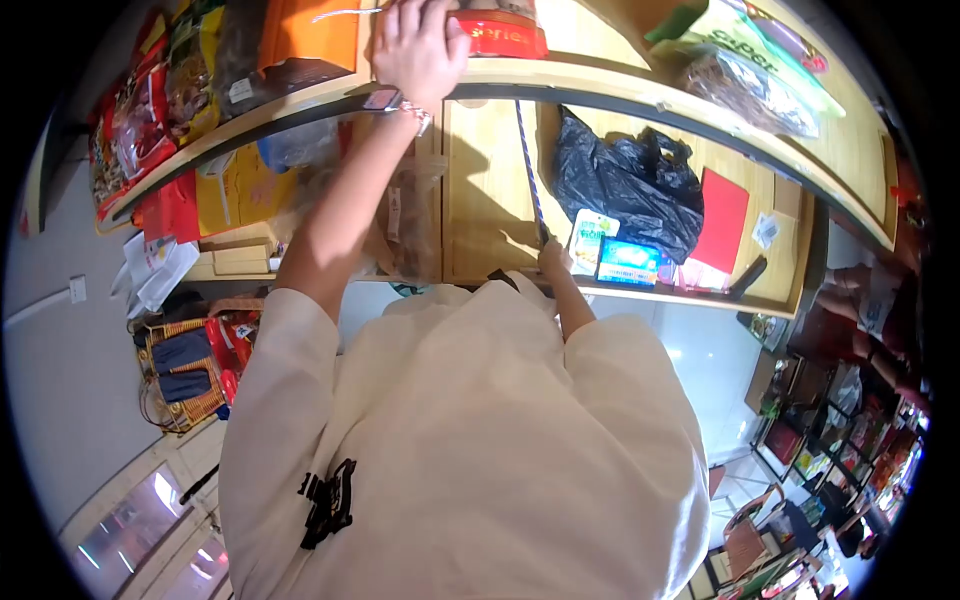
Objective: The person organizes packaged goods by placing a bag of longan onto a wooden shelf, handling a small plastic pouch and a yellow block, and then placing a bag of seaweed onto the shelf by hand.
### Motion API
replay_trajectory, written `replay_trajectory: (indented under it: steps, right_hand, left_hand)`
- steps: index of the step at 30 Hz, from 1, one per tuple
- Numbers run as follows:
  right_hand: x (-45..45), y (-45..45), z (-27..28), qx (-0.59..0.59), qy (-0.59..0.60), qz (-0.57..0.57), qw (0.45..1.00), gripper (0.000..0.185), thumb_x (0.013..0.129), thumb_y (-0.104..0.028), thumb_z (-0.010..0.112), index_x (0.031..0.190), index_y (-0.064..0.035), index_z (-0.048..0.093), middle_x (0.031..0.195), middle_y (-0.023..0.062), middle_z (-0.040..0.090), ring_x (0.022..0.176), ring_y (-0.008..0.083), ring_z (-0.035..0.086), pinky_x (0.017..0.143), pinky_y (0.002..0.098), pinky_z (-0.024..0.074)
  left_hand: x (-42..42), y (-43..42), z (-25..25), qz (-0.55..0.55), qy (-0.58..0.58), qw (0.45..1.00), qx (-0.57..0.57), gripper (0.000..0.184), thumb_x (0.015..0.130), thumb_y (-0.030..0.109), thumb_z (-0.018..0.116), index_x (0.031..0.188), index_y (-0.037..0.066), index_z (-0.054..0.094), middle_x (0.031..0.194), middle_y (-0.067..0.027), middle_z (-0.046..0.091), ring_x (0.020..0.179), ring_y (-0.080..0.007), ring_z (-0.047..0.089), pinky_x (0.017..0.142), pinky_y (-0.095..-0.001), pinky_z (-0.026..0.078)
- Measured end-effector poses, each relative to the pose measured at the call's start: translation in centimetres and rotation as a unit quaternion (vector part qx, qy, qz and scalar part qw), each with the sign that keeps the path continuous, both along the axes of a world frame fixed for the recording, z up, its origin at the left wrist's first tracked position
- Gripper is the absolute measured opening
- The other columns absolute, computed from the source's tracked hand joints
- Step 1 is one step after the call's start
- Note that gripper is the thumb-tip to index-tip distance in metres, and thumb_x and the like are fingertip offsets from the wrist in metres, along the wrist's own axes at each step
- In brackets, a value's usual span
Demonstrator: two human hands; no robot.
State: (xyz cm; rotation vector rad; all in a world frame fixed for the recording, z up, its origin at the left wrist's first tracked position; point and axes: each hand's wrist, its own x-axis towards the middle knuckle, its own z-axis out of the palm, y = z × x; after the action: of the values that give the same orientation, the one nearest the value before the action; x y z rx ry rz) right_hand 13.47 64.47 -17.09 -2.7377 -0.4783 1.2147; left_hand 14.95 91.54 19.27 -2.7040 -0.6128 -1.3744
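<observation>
My left hand (pixel 420 55), with a watch and a bracelet at the wrist, rests on the upper shelf's front edge, its fingers partly cut off by the frame. It is between an orange box (pixel 310 35) and a red package (pixel 497 35). My right hand (pixel 556 260) is closed at the lower end of a thin blue-and-white striped strip (pixel 530 165), by the front edge of the open lower compartment (pixel 480 245). Right of this hand are a green-and-white packet (pixel 592 240), a blue packet (pixel 628 262) and a black plastic bag (pixel 630 185).
A red flat item (pixel 720 220) and a dark object (pixel 748 275) lie at the lower compartment's right side. Snack bags (pixel 190 70) stand upper left. A wicker basket (pixel 185 375) is at the left. Shelves and a chair (pixel 745 540) show at the lower right.
</observation>
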Motion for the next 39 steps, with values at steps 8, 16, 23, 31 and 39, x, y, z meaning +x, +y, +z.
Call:
replay_trajectory:
  steps: [8,16,23,31,39]
  right_hand:
    - [-1.5,-4.1,4.5,0.174,-0.080,-0.112,0.975,0.041,0.079,-0.040,0.044,0.106,-0.0076,0.042,0.084,0.0283,0.059,0.081,0.0455,0.057,0.072,0.0516,0.0440]
    - [-4.3,-15.8,9.0,0.166,-0.191,-0.154,0.955,0.042,0.081,-0.049,0.048,0.091,-0.0085,0.054,0.064,0.0176,0.059,0.068,0.0376,0.059,0.062,0.0464,0.0445]
    - [-11.3,-24.3,11.0,0.050,-0.290,-0.423,0.857,0.033,0.068,-0.031,0.056,0.071,0.0018,0.062,0.062,0.0201,0.058,0.062,0.0367,0.058,0.060,0.0422,0.0445]
    - [-11.9,-29.8,5.2,0.128,-0.269,-0.802,0.517,0.040,0.080,-0.033,0.049,0.076,0.0071,0.056,0.059,0.0129,0.056,0.050,0.0265,0.052,0.053,0.0342,0.0432]
    - [-4.0,-31.2,3.9,0.467,0.265,-0.756,0.374,0.036,0.085,-0.032,0.044,0.075,0.0019,0.051,0.053,0.0062,0.045,0.045,0.0198,0.043,0.046,0.0288,0.0379]
  left_hand:
    - [-0.4,-0.2,0.0,-0.012,0.005,1.000,-0.005,0.031,0.079,0.014,0.049,0.110,0.012,0.054,0.120,-0.0048,0.050,0.108,-0.0252,0.046,0.087,-0.0361,0.042]
    - [-0.6,-0.1,-0.4,-0.014,0.010,0.999,-0.028,0.030,0.083,0.018,0.046,0.112,0.011,0.053,0.120,-0.0075,0.049,0.110,-0.0262,0.046,0.090,-0.0365,0.040]
    - [-0.6,0.1,-0.5,-0.036,-0.014,0.999,-0.011,0.029,0.083,0.017,0.047,0.110,0.010,0.054,0.119,-0.0090,0.050,0.111,-0.0269,0.045,0.091,-0.0353,0.039]
    - [-1.0,0.2,-0.5,-0.048,-0.019,0.999,-0.018,0.030,0.084,0.018,0.047,0.112,0.011,0.052,0.121,-0.0080,0.049,0.112,-0.0266,0.045,0.091,-0.0356,0.040]
    - [-0.9,0.2,-0.6,-0.038,-0.010,0.999,-0.035,0.030,0.084,0.020,0.047,0.113,0.012,0.052,0.121,-0.0067,0.049,0.112,-0.0259,0.045,0.089,-0.0361,0.041]
